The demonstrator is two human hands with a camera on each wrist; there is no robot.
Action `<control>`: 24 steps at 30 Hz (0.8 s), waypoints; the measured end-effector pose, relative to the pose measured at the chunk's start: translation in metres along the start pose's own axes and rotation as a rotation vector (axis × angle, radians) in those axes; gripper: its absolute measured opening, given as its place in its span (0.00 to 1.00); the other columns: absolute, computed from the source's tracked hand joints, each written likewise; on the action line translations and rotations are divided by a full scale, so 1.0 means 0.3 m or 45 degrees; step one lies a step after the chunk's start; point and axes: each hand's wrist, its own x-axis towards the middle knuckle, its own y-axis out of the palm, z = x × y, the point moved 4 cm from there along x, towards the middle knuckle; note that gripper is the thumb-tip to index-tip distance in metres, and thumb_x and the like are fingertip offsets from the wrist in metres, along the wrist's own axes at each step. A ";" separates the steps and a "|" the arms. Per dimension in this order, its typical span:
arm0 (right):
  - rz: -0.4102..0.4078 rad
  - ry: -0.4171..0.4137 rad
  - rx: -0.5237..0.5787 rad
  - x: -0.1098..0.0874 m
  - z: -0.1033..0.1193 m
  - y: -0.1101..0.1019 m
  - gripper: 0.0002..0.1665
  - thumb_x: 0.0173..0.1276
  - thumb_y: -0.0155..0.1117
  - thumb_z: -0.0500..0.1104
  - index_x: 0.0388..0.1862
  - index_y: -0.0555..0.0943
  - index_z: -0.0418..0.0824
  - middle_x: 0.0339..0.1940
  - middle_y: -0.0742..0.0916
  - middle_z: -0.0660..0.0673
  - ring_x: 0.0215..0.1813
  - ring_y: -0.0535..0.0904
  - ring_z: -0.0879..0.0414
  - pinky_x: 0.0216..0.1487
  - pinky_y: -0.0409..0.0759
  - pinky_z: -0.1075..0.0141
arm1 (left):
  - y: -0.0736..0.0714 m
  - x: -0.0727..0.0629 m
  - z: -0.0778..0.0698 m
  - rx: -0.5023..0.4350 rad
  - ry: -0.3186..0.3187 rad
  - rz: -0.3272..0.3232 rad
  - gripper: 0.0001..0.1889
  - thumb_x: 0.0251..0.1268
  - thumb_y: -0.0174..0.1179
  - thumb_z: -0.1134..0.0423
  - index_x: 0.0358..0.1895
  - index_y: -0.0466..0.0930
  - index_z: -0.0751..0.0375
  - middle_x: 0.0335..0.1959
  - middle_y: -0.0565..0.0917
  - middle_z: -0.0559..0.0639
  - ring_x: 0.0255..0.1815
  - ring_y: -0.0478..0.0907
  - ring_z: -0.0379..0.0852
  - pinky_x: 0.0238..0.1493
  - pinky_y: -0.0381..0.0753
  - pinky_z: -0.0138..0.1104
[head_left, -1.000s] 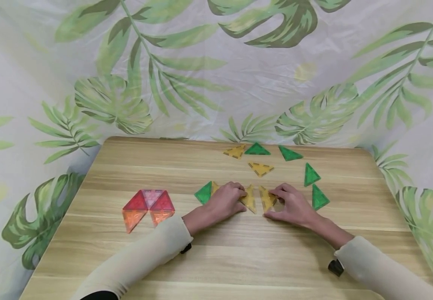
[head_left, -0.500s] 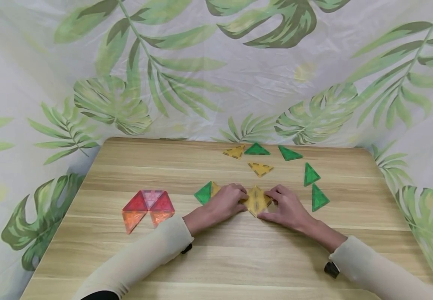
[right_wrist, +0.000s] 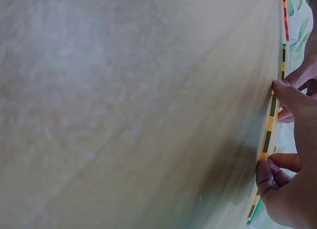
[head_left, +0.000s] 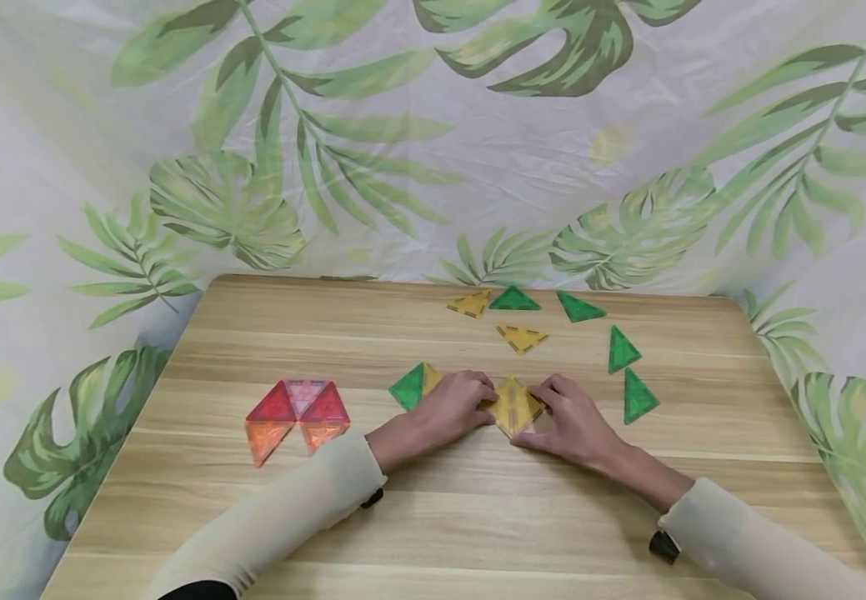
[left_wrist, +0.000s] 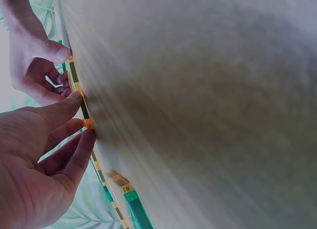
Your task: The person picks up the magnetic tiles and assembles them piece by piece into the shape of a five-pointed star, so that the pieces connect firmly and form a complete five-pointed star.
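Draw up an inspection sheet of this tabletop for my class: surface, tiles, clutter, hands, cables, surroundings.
Surface: wood-grain tabletop.
Job's things: two yellow triangles meeting edge to edge; green triangle left of them, against a partly hidden yellow tile; red, pink and orange group at far left; four loose green triangles and two loose yellow ones behind or rightward.
Other clutter: nothing seen.
Hands: left hand grips the meeting pair's left tile; right hand grips its right tile.
Cables: nothing seen.
Surroundings: leaf-patterned cloth behind and at both sides.
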 end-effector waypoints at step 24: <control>0.064 0.087 -0.047 -0.022 0.044 -0.010 0.45 0.48 0.90 0.62 0.54 0.87 0.31 0.44 0.83 0.44 0.42 0.79 0.56 0.40 0.84 0.63 | -0.008 -0.023 -0.009 -0.041 0.033 0.015 0.13 0.68 0.74 0.58 0.50 0.92 0.61 0.50 0.90 0.51 0.54 0.87 0.47 0.57 0.86 0.35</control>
